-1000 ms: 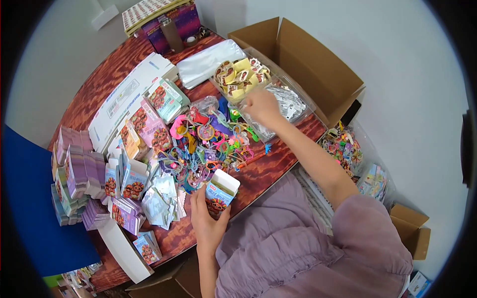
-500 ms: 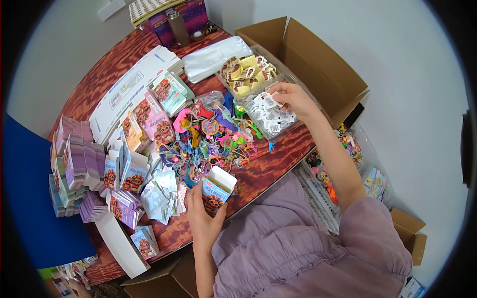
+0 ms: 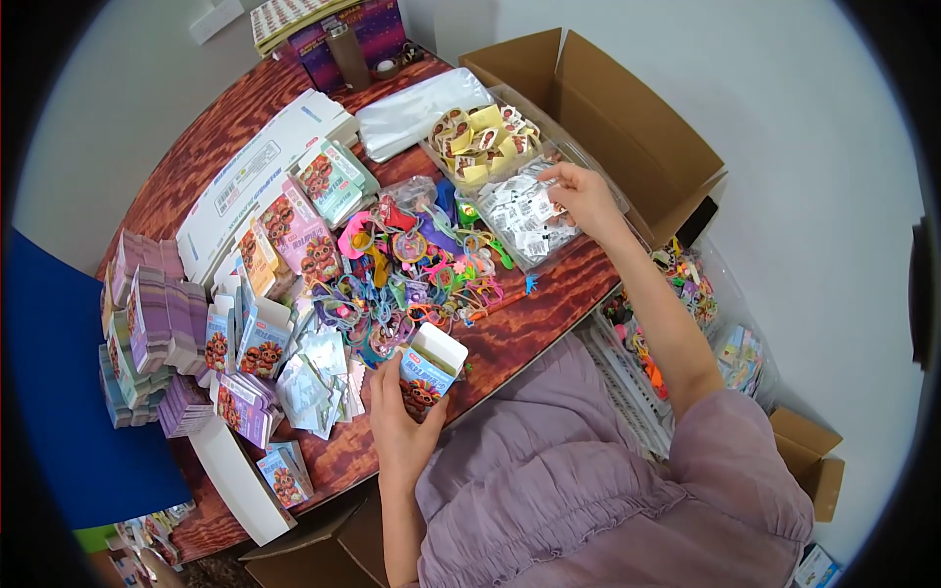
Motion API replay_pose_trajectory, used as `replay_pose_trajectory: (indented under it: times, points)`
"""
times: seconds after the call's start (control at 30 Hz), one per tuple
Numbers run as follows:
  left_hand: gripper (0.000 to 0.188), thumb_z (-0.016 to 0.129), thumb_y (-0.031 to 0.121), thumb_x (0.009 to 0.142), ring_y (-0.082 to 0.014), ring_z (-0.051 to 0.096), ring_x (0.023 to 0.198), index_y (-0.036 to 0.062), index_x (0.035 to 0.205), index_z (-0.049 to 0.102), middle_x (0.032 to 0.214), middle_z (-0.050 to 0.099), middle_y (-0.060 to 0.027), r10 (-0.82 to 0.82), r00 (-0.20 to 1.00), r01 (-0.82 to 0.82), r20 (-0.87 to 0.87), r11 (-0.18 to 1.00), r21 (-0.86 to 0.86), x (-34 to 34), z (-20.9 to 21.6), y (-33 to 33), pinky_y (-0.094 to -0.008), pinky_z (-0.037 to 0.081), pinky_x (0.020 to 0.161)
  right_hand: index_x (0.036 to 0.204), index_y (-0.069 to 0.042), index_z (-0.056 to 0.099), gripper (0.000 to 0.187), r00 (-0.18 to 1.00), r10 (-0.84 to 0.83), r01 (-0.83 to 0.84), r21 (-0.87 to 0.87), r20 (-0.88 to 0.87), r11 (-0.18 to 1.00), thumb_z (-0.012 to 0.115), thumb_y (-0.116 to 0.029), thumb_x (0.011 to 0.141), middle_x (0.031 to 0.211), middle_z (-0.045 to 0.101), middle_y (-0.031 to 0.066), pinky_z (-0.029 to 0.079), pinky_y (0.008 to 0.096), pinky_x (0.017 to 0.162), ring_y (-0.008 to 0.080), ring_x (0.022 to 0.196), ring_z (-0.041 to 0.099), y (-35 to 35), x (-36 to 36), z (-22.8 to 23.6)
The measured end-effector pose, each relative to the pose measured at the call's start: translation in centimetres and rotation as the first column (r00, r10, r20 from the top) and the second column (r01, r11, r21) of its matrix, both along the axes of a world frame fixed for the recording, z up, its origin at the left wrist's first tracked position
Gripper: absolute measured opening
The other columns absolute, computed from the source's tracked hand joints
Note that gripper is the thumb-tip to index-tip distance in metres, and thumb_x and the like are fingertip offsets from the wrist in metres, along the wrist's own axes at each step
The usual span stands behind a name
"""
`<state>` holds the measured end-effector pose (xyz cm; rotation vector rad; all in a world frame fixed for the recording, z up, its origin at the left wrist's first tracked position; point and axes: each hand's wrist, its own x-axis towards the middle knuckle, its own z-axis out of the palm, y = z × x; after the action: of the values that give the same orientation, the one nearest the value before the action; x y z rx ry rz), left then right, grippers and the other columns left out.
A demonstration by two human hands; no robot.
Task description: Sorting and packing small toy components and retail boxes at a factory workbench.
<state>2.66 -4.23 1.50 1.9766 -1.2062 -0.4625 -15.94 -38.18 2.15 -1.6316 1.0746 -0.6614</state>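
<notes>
My left hand (image 3: 404, 431) grips a small blue carton (image 3: 425, 380) at the table's near edge, thumb on one side and fingers on the other. The carton's top flap stands up and its mouth is uncovered. My right hand (image 3: 588, 204) is over a clear plastic tray, its fingers curled down among small white printed packets (image 3: 524, 218). Whatever lies between those fingertips is hidden. Beside the packets, the tray's farther section holds yellow-backed stickers (image 3: 480, 145). Left of the tray spreads a heap of colourful bands and trinkets (image 3: 412, 260).
Silvery cards (image 3: 316, 384) lie left of the blue carton. Stacks of folded cartons (image 3: 162, 314) and a long white box (image 3: 265, 167) line the left side. Clear bags (image 3: 421, 113) and a bottle (image 3: 348, 57) stand farther back. A large cardboard box (image 3: 627, 127) is beyond the tray.
My right hand has shifted slightly within the packet section, fingers curling lower into the packets. My left hand keeps the blue carton in nearly the same place.
</notes>
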Motion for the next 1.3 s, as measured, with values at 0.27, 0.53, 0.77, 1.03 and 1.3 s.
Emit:
replay_pose_trajectory:
  times: [0.27, 0.53, 0.77, 1.03, 1.3]
  points:
    - [0.076, 0.08, 0.011, 0.072, -0.0384, 0.052, 0.12, 0.001, 0.139, 0.045, 0.129, 0.051, -0.0207, -0.001, 1.0, 0.001, 0.005, 1.0, -0.016, 0.0, 0.1, 0.2, -0.0438, 0.043, 0.101, 0.115, -0.004, 0.068, 0.028, 0.881, -0.24, -0.134, -0.702, -0.407, 0.699, 0.057, -0.002, 0.09, 0.098, 0.074, 0.0121, 0.052, 0.0328, 0.069, 0.0186, 0.082, 0.071, 0.4, -1.3, 1.8]
    - [0.078, 0.08, 0.01, 0.072, -0.0394, 0.049, 0.125, 0.0012, 0.14, 0.044, 0.133, 0.049, -0.0222, 0.027, 0.999, -0.027, -0.02, 1.0, 0.005, 0.1, -0.4, 0.8, -0.0449, 0.041, 0.104, 0.101, -0.002, 0.067, 0.016, 0.991, -0.02, -0.042, -0.441, -0.135, 0.897, 0.058, -0.005, 0.088, 0.093, 0.072, 0.0092, 0.05, 0.0316, 0.072, 0.0158, 0.084, 0.066, 0.5, -0.9, 1.6]
    - [0.078, 0.08, 0.011, 0.072, -0.0399, 0.047, 0.126, 0.0008, 0.141, 0.044, 0.133, 0.049, -0.0235, 0.025, 0.999, -0.025, -0.023, 1.0, 0.007, 0.1, -0.3, 1.0, -0.0448, 0.04, 0.105, 0.091, -0.001, 0.065, 0.016, 0.857, 0.32, -0.477, -0.388, -0.403, 0.789, 0.063, -0.008, 0.077, 0.085, 0.067, 0.0173, 0.05, 0.0428, 0.076, 0.0356, 0.084, 0.064, 2.8, 0.5, 0.4]
    - [0.077, 0.08, 0.011, 0.073, -0.0385, 0.048, 0.125, 0.0007, 0.14, 0.044, 0.133, 0.048, -0.0219, 0.046, 0.998, -0.046, -0.031, 0.999, 0.002, 0.2, -0.1, 1.0, -0.0433, 0.041, 0.104, 0.078, -0.003, 0.059, 0.012, 0.939, 0.283, -0.335, -0.324, -0.197, 0.885, 0.069, -0.009, 0.08, 0.081, 0.063, 0.0033, 0.047, 0.0339, 0.07, 0.0167, 0.08, 0.062, 0.2, -0.3, -0.1]
    - [0.077, 0.08, 0.012, 0.073, -0.0382, 0.051, 0.121, 0.0017, 0.14, 0.044, 0.13, 0.05, -0.0209, 0.022, 1.0, -0.022, 0.006, 1.0, 0.002, 0.2, 0.2, -0.1, -0.0429, 0.043, 0.102, 0.099, -0.006, 0.063, 0.015, 0.969, 0.112, -0.165, 0.239, 0.219, 0.957, 0.07, -0.008, 0.086, 0.074, 0.059, -0.0022, 0.036, 0.0184, 0.049, 0.0035, 0.059, 0.051, 0.0, -0.8, 0.8]
